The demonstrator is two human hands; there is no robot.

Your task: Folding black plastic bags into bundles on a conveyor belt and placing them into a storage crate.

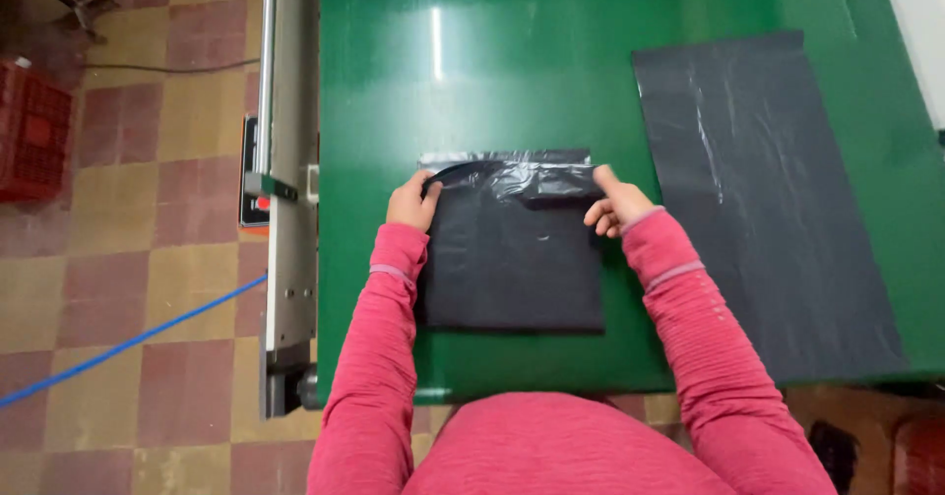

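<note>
A: State the clearance around the folded black garment point(512, 269) on the worktop point(394, 82).

B: From 10 through 1 o'clock the green surface lies bare to the far edge; a hand passes there unobstructed.

A: Obstructions?

B: At 3 o'clock a flat dark plastic sheet point(758, 200) lies near the garment, a narrow green strip between them. It is thin; a hand passes above it. At 9 o'clock a metal rail point(290, 160) runs along the worktop edge, a slim green margin before it. At 6 o'clock the person's body closes the near edge.
</note>
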